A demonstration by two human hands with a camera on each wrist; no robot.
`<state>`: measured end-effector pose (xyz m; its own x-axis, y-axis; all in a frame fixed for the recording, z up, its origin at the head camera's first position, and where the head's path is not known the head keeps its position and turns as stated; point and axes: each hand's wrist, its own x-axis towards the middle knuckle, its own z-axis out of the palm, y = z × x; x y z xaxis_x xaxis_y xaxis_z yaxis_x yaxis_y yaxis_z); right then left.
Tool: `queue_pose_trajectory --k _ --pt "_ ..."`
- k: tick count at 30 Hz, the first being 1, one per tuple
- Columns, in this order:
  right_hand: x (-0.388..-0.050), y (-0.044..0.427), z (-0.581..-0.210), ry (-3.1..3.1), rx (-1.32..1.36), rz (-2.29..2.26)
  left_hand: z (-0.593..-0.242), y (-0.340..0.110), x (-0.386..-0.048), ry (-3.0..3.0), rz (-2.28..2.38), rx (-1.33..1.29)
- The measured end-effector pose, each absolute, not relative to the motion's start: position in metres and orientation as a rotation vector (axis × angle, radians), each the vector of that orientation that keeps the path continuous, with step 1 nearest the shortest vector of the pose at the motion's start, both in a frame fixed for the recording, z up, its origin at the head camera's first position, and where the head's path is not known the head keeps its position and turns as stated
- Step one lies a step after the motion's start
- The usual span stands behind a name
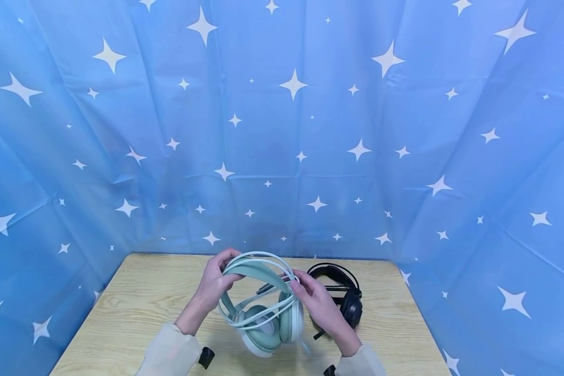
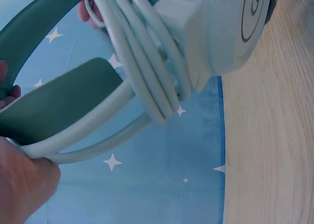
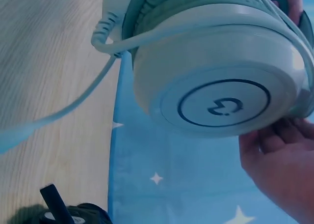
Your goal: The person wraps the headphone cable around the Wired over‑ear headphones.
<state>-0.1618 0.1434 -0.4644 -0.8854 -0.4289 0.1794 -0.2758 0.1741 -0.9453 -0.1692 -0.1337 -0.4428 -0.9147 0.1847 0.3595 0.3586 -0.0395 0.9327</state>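
Observation:
A pair of mint-green headphones [image 1: 250, 270] is held up over the table between both hands, headband upward and ear cups below. Its pale cable loops several times around the headband and cups. My left hand [image 1: 213, 280] grips one side of the headband, thumb on the near side. At the other side, my right hand [image 1: 316, 302] holds the band and cable just above an ear cup. The right wrist view shows the white outer face of that ear cup [image 3: 221, 103]; the fingers partly disappear behind it. A loose cable end hangs down beside the cup.
Behind my right hand, a black headset [image 1: 351, 309] with a microphone boom lies on the wooden table [image 1: 145, 292]. A blue curtain [image 1: 263, 130] with white stars surrounds the table at the back and sides.

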Motion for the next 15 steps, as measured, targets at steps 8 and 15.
queue_pose_trajectory --k 8,15 --pt "-0.163 0.142 -0.467 2.257 -0.589 -1.863 -0.443 -0.131 -0.172 -2.087 -2.150 -0.535" --pt "-0.165 0.144 -0.477 2.358 -0.583 -1.740 -0.441 -0.132 -0.175 -2.137 -2.180 -0.449"
